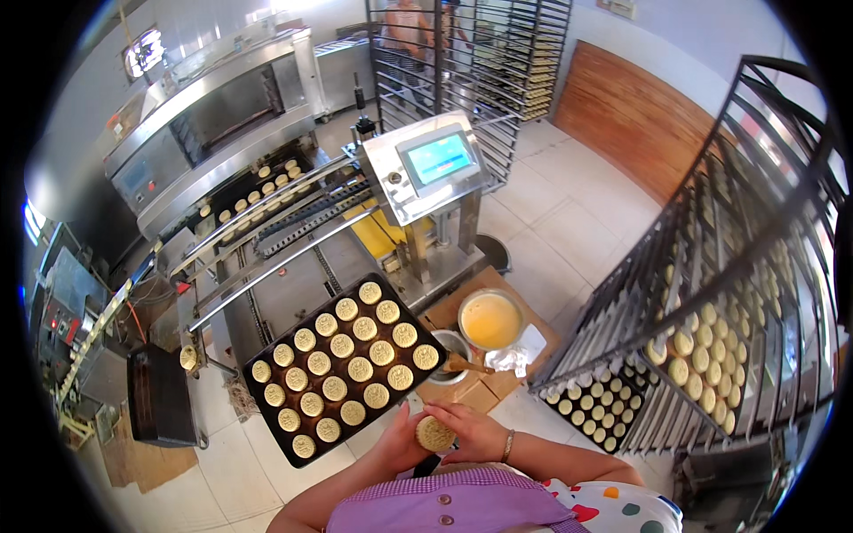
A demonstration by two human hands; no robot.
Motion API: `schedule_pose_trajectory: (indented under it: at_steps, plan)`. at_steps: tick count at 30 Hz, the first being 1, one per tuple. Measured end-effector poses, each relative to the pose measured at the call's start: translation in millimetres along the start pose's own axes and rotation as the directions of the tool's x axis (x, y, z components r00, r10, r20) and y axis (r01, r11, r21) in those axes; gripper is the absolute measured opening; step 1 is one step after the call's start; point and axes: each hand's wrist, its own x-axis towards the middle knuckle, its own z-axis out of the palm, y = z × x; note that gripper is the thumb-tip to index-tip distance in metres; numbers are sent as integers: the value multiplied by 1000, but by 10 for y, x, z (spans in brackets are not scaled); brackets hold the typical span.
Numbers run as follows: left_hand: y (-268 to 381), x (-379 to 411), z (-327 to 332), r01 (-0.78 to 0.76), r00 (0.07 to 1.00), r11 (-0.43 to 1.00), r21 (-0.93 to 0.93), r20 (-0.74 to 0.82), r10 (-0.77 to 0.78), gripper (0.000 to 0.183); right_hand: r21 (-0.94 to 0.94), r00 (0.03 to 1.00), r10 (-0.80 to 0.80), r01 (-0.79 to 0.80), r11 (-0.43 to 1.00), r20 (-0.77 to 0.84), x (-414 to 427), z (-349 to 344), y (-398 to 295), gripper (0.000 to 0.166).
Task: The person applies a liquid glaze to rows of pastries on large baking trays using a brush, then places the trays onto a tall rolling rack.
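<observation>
Both of my hands are close to my apron, around one round pastry with a pressed pattern [435, 434]. My left hand [403, 440] cups its left side, and my right hand [474, 430] lies over its upper right edge. Just beyond my hands, a dark baking tray [348, 434] holds rows of similar patterned pale pastries and rests at the end of a conveyor machine. Right of the tray stand a bowl of yellow liquid [492, 321] and a metal pot [448, 380] with a wooden-handled tool [466, 364] across it.
A control panel [436, 163] rises beyond the tray. Tall racks with pastry trays stand at the right [666, 293] and at the back [436, 66]. An oven-like steel machine [233, 126] is at the upper left. Crumpled white material [513, 358] lies beside the bowl. People stand behind the back rack.
</observation>
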Motion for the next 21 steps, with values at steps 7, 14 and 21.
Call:
schedule_pose_trajectory:
  at_steps: [7,14,21]
  plan:
    - [-538,-78,154,178,966,981,81,178,-190,76,-202,985,174,-175,964,-24,-763,170,-503,86]
    - [-1120,158,656,294,927,944,153,194,-320,81,-113,887,233,-299,948,-399,-1623,85,-716,73]
    - [-1494,712,860,371,876,901,223,239,-420,58,337,448,598,-535,775,-665,-2712,-775,-436,72]
